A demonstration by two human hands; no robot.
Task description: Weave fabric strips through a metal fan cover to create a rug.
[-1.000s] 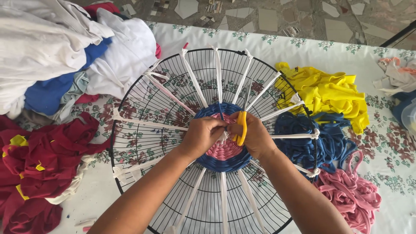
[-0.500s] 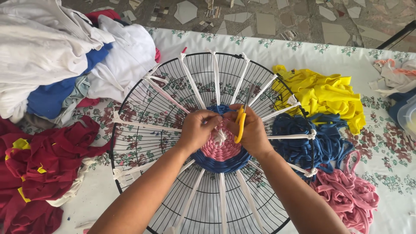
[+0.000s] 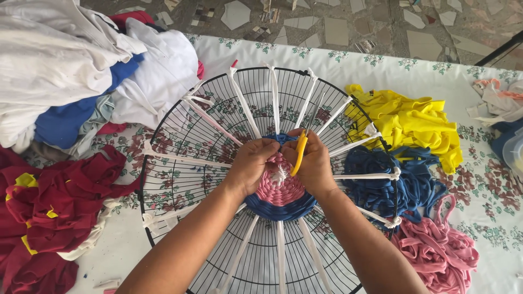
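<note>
A round black wire fan guard (image 3: 180,136) lies flat on the table, with white cloth strips (image 3: 242,103) tied across it as spokes. At its centre sits a small woven disc (image 3: 280,193), pink inside and blue at the rim. My left hand (image 3: 250,163) pinches the weave at the disc's upper edge. My right hand (image 3: 315,163) rests beside it, holding a yellow strip (image 3: 298,152) that stands up between the fingers. Both forearms reach in from the bottom edge.
A heap of white and blue clothes (image 3: 71,65) lies at the back left, dark red cloth (image 3: 43,218) at the left front. To the right lie yellow cloth (image 3: 419,122), blue strips (image 3: 397,182) and pink strips (image 3: 441,250). The flowered tablecloth (image 3: 490,218) covers the table.
Both hands have shifted slightly up the disc and stay close together at its top edge; the yellow strip remains in my right hand.
</note>
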